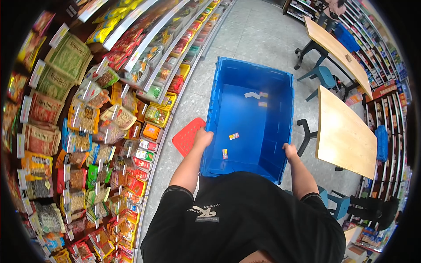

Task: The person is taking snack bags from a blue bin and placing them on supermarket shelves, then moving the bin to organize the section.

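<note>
A large blue plastic crate (245,118) is held in front of my body with its open top facing up. My left hand (204,136) grips its left rim and my right hand (290,152) grips its right rim. Several small paper price labels (234,136) and white slips (252,95) lie inside on the crate's floor and against its wall. Just beyond my left hand, a red perforated plastic stool top (189,136) shows partly behind the crate.
Shelves of packaged snacks (82,121) run along the left. Two wooden-topped tables (347,131) with dark legs and blue stools (324,76) stand on the right. More shelves line the far right, where one person (332,13) stands at the top and another (375,210) lower down.
</note>
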A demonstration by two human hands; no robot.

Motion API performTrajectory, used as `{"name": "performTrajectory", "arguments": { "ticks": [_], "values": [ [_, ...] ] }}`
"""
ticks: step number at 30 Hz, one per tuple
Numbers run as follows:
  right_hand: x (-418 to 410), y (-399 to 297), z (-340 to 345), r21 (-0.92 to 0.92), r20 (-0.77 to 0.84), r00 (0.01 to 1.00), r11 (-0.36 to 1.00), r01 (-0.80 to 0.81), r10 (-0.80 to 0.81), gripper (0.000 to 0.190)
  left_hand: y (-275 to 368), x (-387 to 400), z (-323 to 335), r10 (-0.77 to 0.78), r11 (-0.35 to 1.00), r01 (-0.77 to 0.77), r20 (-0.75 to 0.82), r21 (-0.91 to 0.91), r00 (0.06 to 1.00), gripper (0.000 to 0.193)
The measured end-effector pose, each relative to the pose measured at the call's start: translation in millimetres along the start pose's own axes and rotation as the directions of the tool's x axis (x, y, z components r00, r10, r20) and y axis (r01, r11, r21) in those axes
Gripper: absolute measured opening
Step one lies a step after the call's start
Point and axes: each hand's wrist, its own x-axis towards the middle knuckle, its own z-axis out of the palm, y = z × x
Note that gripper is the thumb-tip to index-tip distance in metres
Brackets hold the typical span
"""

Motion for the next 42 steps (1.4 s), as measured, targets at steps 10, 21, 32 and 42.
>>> {"name": "performTrajectory", "arguments": {
  "ticks": [10,21,32,42],
  "values": [
    [152.5,-105.1,-15.7,-0.067,0.117,0.987,0.99,0.122,-0.114,0.039,62.1,82.9,32.3,-0.056,0.974,0.027,-0.124,-0.224,0.991,0.042],
    [387.5,-271.9,-12.1,-0.17,0.474,0.843,0.913,0.371,-0.255,0.04,138.6,151.1,107.8,-0.376,0.882,0.231,-0.318,-0.41,0.87,0.041],
    [494.2,-401.8,15.4,-0.199,0.639,0.696,0.804,0.561,-0.327,0.042,219.1,192.0,115.2,-0.519,0.829,0.303,-0.447,-0.47,0.729,0.043],
    [550.3,-476.0,18.0,-0.014,0.567,0.726,0.877,0.481,-0.389,0.041,299.3,284.6,64.4,-0.486,0.84,0.247,-0.469,-0.483,0.738,0.042]
  ]
}}
